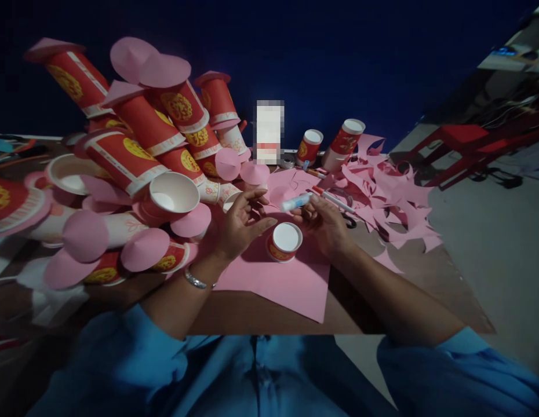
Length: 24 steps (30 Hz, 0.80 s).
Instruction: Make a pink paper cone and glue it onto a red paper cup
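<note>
My right hand [328, 226] grips a glue stick [297, 202] with a blue label and a whitish, translucent end pointing left. To its left, my left hand [246, 223] is open, fingers apart and slightly curled, holding nothing. Between and just below both hands stands a small red paper cup [283, 252] with yellow print, its round white face turned up. I cannot tell whether that face is its base or its inside. Under the cup lies a sheet of pink paper [278, 286] on the brown table.
Stacked red cups with pink paper cones [141, 119] crowd the left side. Pink paper scraps [382, 197] heap up at the right, beside a marker [334, 200] and black scissor handles [349, 221]. Two red cups [344, 143] stand behind. A red stool [458, 145] is beyond the table.
</note>
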Available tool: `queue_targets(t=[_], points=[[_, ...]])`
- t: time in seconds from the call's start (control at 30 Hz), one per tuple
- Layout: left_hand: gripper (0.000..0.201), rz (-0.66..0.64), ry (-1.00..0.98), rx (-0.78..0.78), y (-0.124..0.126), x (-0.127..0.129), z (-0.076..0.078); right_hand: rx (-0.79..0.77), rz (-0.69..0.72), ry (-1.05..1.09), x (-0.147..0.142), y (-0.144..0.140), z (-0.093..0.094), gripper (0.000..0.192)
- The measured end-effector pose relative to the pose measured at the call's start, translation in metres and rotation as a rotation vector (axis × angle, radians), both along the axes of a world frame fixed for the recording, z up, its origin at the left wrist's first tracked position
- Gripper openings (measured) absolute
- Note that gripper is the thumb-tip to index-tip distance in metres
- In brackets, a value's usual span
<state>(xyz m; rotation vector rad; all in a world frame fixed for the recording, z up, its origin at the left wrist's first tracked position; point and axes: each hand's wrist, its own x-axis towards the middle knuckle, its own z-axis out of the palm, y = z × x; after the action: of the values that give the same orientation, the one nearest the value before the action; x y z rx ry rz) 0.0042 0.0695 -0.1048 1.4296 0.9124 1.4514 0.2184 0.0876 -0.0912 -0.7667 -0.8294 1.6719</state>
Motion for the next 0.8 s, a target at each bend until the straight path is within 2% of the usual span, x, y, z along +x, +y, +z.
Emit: queue_targets(t=[0.2, 0.33, 0.43, 0.6, 0.8], points=[[0.052, 0.051, 0.047, 0.053, 0.0, 0.009, 0.007, 0.027, 0.027, 0.011, -0.003, -0.002, 0.008, 0.04], [0.027, 0.158, 0.133, 0.086, -0.003, 0.013, 0.014, 0.105, 0.034, -0.097, -0.006, -0.002, 0.007, 0.037], [0.022, 0.223, 0.16, 0.102, -0.006, 0.014, 0.02, 0.168, -0.003, -0.196, -0.006, 0.0, 0.005, 0.034], [0.019, 0.171, 0.1, 0.135, -0.009, 0.015, 0.027, 0.229, -0.014, -0.26, -0.002, 0.004, 0.004, 0.034], [0.015, 0.179, 0.173, 0.172, -0.01, 0.014, 0.03, 0.223, 0.029, -0.279, 0.0, 0.004, 0.005, 0.037]])
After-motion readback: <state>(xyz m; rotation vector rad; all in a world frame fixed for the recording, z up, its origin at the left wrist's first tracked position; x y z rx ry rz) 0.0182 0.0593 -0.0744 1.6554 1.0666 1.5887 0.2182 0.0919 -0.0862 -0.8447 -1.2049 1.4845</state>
